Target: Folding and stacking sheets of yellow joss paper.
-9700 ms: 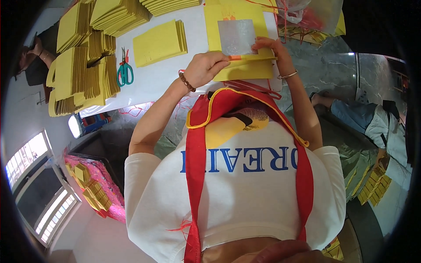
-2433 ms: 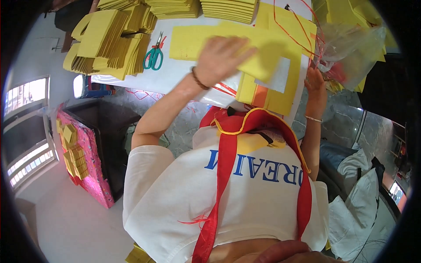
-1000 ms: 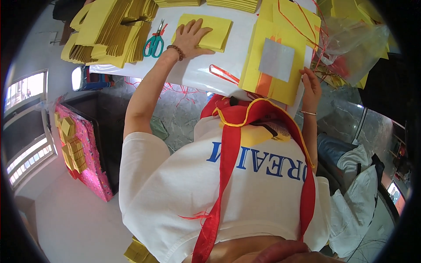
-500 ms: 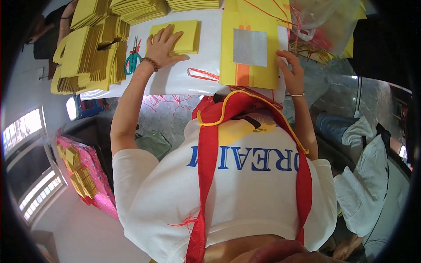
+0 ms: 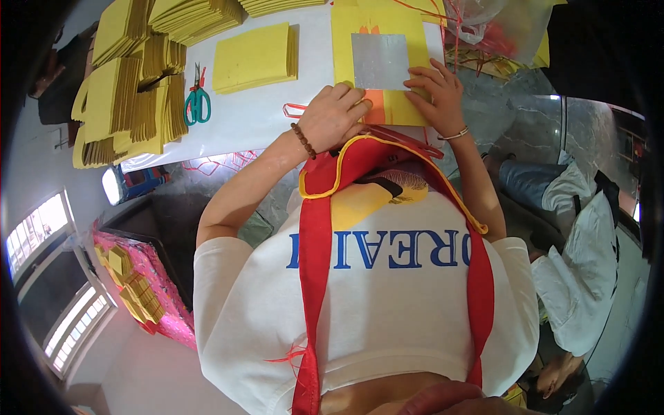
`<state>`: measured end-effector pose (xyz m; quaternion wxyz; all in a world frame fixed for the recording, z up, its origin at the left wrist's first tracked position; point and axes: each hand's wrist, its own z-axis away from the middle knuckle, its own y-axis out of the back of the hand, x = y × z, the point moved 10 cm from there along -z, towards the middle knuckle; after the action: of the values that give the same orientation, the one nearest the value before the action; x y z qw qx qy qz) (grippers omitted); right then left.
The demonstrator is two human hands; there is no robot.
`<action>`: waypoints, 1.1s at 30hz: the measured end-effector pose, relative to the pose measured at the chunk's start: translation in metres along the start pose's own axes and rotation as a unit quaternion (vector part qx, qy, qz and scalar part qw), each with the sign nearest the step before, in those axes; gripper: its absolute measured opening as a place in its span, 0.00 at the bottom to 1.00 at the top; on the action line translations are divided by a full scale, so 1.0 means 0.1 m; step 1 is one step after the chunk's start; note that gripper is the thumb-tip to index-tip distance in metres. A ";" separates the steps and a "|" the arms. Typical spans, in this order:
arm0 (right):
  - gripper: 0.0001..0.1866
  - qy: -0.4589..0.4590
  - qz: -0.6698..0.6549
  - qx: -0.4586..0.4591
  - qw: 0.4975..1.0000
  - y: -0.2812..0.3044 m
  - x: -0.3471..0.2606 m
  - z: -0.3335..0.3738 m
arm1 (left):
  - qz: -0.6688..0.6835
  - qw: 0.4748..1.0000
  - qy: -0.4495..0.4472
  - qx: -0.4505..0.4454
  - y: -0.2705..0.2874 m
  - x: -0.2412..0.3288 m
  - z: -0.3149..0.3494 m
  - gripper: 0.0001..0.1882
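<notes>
In front of me at the table's near edge lies a yellow paper sheet [image 5: 342, 59] with a silver rectangle [image 5: 380, 62] and an orange strip [image 5: 374, 104]. My left hand [image 5: 334, 114], with a beaded bracelet at the wrist, is at its lower left edge, fingers bent and closed over that edge; the thumb is hidden. On the right side, my right hand [image 5: 437, 100] rests with spread fingers, the tips touching the silver patch. Left of the sheet sits a small stack of yellow paper [image 5: 250, 59], untouched. Green-handled scissors [image 5: 198, 104] lie beyond it.
Bundles of folded yellow paper [image 5: 114, 97] crowd the white table's [image 5: 235, 124] left side, with more stacks [image 5: 197, 17] at the back. A red string loop [image 5: 294, 109] lies by my left hand. A clear plastic bag [image 5: 508, 31] is at the right. Another person [image 5: 577, 277] is on the right.
My left hand has left the small yellow stack and moved right to the sheet's lower left edge. My right hand has moved from the sheet's right edge inward onto its surface.
</notes>
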<state>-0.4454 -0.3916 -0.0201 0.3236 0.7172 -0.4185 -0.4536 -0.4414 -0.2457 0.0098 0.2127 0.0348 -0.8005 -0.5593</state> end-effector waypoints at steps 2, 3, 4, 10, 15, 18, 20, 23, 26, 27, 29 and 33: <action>0.08 -0.031 -0.137 -0.015 0.990 -0.14 0.22 0.03 | 0.057 0.998 0.009 0.004 0.00 -0.08 0.00 0.11; 0.09 -0.055 -0.272 -0.031 0.960 -0.21 0.29 0.03 | 0.112 0.993 0.022 0.011 0.01 -0.15 0.00 0.10; 0.09 -0.055 -0.273 -0.031 0.960 -0.22 0.30 0.05 | 0.112 0.993 0.023 0.010 0.01 -0.17 -0.01 0.10; 0.25 -0.170 -0.491 -0.031 0.854 -0.38 0.50 0.14 | 0.320 0.911 0.252 -0.066 -0.26 -0.66 0.09 0.11; 0.18 -0.188 -0.571 -0.003 0.799 -0.43 0.52 0.17 | 0.403 0.848 0.335 -0.080 -0.42 -0.86 0.18 0.13; 0.17 -0.144 -0.458 0.000 0.877 -0.31 0.42 0.16 | 0.446 0.819 0.359 -0.044 -0.49 -0.94 0.21 0.13; 0.18 -0.171 -0.479 -0.013 0.861 -0.34 0.41 0.15 | 0.449 0.825 0.343 -0.021 -0.44 -0.90 0.21 0.13; 0.18 -0.237 -0.540 -0.024 0.807 -0.50 0.51 0.22 | 0.387 0.893 0.229 0.040 -0.12 -0.79 0.11 0.16; 0.19 -0.272 -0.564 -0.026 0.779 -0.60 0.56 0.29 | 0.223 0.967 0.113 0.047 0.02 -0.62 0.05 0.23; 0.19 -0.268 -0.549 -0.022 0.791 -0.59 0.57 0.27 | 0.138 0.985 0.095 0.042 -0.02 -0.60 0.03 0.22; 0.20 -0.188 -0.530 -0.022 0.827 -0.46 0.59 0.19 | 0.044 0.994 0.082 0.061 -0.07 -0.60 0.02 0.24; 0.19 -0.017 -0.182 0.063 0.981 0.17 0.12 -0.05 | 0.004 0.997 0.043 0.061 0.11 -0.49 -0.01 0.23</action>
<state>-0.4432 -0.4088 -0.0086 0.1822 0.7927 -0.3141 -0.4897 -0.3943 -0.2277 0.0051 0.2470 0.0687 -0.8234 -0.5063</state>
